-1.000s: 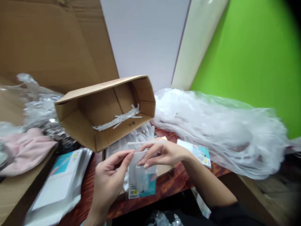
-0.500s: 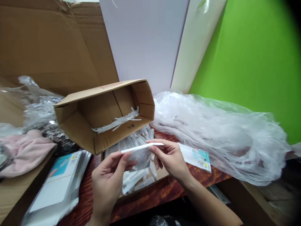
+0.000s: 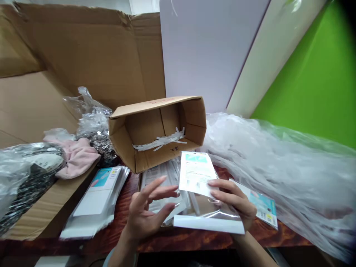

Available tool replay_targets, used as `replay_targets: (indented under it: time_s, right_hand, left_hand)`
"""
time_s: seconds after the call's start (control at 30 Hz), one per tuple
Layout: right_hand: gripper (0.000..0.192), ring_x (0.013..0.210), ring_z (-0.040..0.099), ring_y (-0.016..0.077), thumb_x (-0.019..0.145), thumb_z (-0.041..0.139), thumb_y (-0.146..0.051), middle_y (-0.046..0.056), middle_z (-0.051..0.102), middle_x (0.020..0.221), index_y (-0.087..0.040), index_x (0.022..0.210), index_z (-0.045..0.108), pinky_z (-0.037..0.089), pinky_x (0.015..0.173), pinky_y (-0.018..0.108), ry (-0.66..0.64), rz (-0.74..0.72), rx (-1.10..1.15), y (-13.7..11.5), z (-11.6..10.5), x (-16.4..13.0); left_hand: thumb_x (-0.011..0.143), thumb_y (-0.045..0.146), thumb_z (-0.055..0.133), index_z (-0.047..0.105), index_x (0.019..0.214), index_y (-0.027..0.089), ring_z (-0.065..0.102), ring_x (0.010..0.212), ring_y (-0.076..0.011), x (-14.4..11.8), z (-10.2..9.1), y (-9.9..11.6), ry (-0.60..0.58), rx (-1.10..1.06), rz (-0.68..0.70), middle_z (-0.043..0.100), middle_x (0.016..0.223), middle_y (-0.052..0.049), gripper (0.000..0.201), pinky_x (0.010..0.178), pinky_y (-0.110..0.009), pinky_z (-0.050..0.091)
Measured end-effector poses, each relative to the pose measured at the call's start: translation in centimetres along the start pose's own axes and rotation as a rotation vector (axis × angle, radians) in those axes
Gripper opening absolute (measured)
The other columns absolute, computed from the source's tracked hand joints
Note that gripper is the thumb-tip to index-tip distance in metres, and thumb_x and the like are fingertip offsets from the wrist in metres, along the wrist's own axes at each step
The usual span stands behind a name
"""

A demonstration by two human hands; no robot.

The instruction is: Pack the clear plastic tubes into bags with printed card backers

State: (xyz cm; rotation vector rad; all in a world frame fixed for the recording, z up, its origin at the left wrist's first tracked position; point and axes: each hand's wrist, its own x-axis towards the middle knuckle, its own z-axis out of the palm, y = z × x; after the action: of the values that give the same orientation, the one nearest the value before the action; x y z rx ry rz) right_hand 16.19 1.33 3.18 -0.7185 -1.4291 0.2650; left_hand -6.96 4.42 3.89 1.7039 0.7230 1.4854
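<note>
My right hand (image 3: 233, 200) grips a clear plastic bag (image 3: 208, 218) with a white strip along its near edge. A white card with a teal top (image 3: 196, 172) sticks out of the bag's far end. My left hand (image 3: 150, 211) hovers just left of the bag, fingers spread, holding nothing. Under both hands lies a shallow cardboard tray (image 3: 160, 174) with several small white packets. A small brown cardboard box (image 3: 155, 131) lies on its side behind it, open toward me, with white paper strips inside.
A stack of bagged teal-and-white cards (image 3: 96, 200) lies at the left on the dark wooden table (image 3: 178, 241). Another bagged card (image 3: 263, 207) lies right of my right hand. Crumpled clear plastic (image 3: 286, 167) fills the right. A pink cloth (image 3: 76, 155) and a large cardboard box (image 3: 69, 66) are at the left.
The view has shifted right and down. The bag, held edge-up by both hands before, now lies flat in my right hand with the card poking out; my left hand has let go.
</note>
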Motion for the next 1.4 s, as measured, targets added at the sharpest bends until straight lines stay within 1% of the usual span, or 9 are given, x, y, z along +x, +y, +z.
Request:
replay_targets:
  time_s: [0.07,0.17,0.43,0.6,0.73,0.97,1.17,1.27,1.4]
  right_hand:
    - [0.027,0.092,0.069,0.0162,0.089,0.064,-0.016,0.004,0.071,0.109,-0.028,0.112,0.073,0.059,0.071,0.025,-0.049,-0.061,0.011,-0.2,0.2,0.1]
    - [0.027,0.09,0.07,0.0155,0.088,0.065,-0.017,0.005,0.071,0.109,-0.027,0.112,0.073,0.06,0.069,0.023,-0.101,-0.089,0.032,-0.4,0.5,0.3]
    - [0.026,0.088,0.071,0.0151,0.085,0.069,-0.016,0.005,0.073,0.105,-0.026,0.109,0.074,0.06,0.075,0.023,-0.139,-0.061,0.078,-0.5,1.2,1.0]
    - [0.027,0.086,0.071,0.0165,0.084,0.069,-0.014,0.005,0.074,0.1,-0.028,0.107,0.075,0.061,0.075,0.026,-0.154,0.026,0.053,-0.3,1.1,0.8]
    - [0.033,0.089,0.069,0.0162,0.079,0.07,-0.005,0.005,0.069,0.109,-0.028,0.101,0.076,0.06,0.078,0.027,-0.092,0.107,0.071,-0.2,1.2,-0.4]
    - [0.01,0.1,0.068,0.0186,0.076,0.075,-0.015,0.01,0.058,0.128,-0.015,0.07,0.068,0.058,0.087,0.031,0.182,0.609,0.235,-0.1,3.6,-2.3]
    - [0.04,0.091,0.067,0.0202,0.071,0.08,-0.031,0.009,0.065,0.103,-0.014,0.061,0.046,0.058,0.075,0.03,0.181,0.977,0.467,0.7,4.9,-2.8]
    - [0.026,0.108,0.062,0.022,0.077,0.075,-0.028,0.009,0.057,0.122,-0.018,0.086,0.053,0.055,0.084,0.033,0.201,0.794,0.256,0.8,4.8,-2.7]
    - [0.059,0.14,0.034,0.0313,0.077,0.073,-0.021,0.012,0.037,0.147,-0.025,0.13,0.046,0.031,0.113,0.051,0.085,0.178,-0.36,-0.1,3.7,-0.6]
  left_hand:
    - [0.075,0.003,0.075,0.057,0.133,0.027,0.074,0.084,-0.0204,0.1,0.2,-0.1,-0.074,0.173,0.24,0.075,0.101,-0.005,0.066,0.078,-0.027,0.062]
    - [0.072,-0.002,0.076,0.072,0.11,0.021,0.074,0.077,-0.0162,0.9,0.2,0.3,-0.027,0.344,0.481,0.076,0.093,-0.002,0.044,0.075,-0.02,0.061]
    - [0.076,0.01,0.077,0.075,0.098,0.022,0.073,0.071,-0.0126,1.5,0.4,1.5,-0.043,0.323,0.457,0.077,0.087,0.001,0.025,0.07,-0.015,0.059]
    - [0.079,0.003,0.071,0.076,0.1,0.025,0.074,0.076,-0.0134,1.3,-0.5,0.9,-0.068,0.278,0.337,0.076,0.089,0.001,0.031,0.074,-0.017,0.06]
    - [0.075,0.004,0.074,0.079,0.09,0.025,0.072,0.093,-0.0235,0.1,-0.5,-0.1,-0.01,0.09,0.066,0.076,0.086,-0.003,0.027,0.083,-0.027,0.06]
    - [0.071,0.02,0.081,0.076,0.073,0.019,0.072,0.091,-0.0191,-0.8,3.5,-0.3,0.401,-0.47,-0.453,0.076,0.092,-0.006,0.005,0.083,-0.023,0.057]
    - [0.068,0.023,0.083,0.058,0.063,0.014,0.071,0.073,-0.0161,0.1,5.5,-0.5,0.633,-0.529,-0.521,0.074,0.081,-0.005,0.027,0.065,-0.024,0.059]
    - [0.07,0.022,0.082,0.056,0.063,0.014,0.071,0.07,-0.0134,0.1,5.3,-0.7,0.655,-0.488,-0.474,0.075,0.081,-0.004,0.028,0.064,-0.021,0.058]
    - [0.073,0.016,0.079,0.059,0.065,0.014,0.073,0.071,-0.0156,0.0,5.0,0.2,0.52,-0.277,-0.383,0.076,0.083,-0.007,0.022,0.066,-0.019,0.059]
